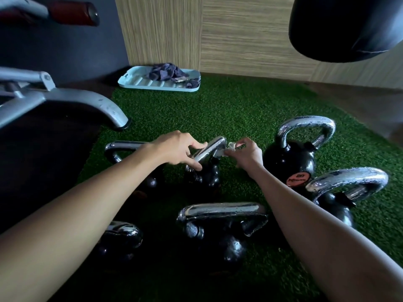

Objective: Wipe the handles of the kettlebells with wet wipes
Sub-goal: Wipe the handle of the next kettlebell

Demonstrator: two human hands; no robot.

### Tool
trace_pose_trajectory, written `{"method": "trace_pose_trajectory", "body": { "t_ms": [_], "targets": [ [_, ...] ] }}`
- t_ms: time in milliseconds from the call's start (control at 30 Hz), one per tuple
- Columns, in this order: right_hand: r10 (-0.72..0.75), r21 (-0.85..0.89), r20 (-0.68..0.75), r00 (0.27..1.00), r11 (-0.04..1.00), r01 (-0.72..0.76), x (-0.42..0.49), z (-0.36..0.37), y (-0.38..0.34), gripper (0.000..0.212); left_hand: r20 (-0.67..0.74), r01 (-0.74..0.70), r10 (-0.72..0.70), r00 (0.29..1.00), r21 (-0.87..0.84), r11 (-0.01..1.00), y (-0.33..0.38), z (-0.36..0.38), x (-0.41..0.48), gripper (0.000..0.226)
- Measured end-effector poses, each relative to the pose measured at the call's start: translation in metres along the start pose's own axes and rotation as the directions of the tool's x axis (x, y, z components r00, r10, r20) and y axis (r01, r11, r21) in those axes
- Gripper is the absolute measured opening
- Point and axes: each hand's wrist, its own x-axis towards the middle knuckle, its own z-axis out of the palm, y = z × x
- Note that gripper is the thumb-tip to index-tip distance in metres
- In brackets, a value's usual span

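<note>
Several black kettlebells with chrome handles stand on green turf. My left hand (177,149) grips the chrome handle (210,147) of the small middle kettlebell (207,177), which tilts. My right hand (244,153) pinches a crumpled white wet wipe (226,149) against the right end of that handle. Other kettlebells stand around: one at the right (292,162), one at the far right (335,205), one in front (218,234), one at the front left (118,243) and one behind my left arm (122,147).
A pale blue tray (139,81) with dark cloths lies on the turf by the wooden wall. A grey metal machine leg (91,103) reaches in from the left. A black punching bag (346,27) hangs at the upper right. Open turf (218,110) lies beyond the kettlebells.
</note>
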Motion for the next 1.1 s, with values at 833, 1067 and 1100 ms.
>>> {"method": "trace_pose_trajectory", "body": {
  "t_ms": [833, 1067, 1100],
  "targets": [
    [-0.103, 0.050, -0.017, 0.995, 0.993, 0.104, 0.002, 0.014, 0.002, 0.029, -0.070, 0.061, -0.057, 0.996, 0.047, 0.997, 0.007, 0.001, -0.001, 0.082],
    [-0.216, 0.081, -0.134, 0.967, 0.970, 0.228, -0.005, 0.005, -0.009, 0.019, -0.071, 0.064, -0.059, 0.996, 0.072, 0.995, 0.009, 0.001, 0.000, 0.082],
    [-0.251, 0.074, -0.151, 0.956, 0.962, 0.264, -0.007, 0.004, -0.009, 0.019, -0.069, 0.065, -0.060, 0.996, 0.070, 0.995, 0.009, 0.001, 0.000, 0.082]
  ]
}}
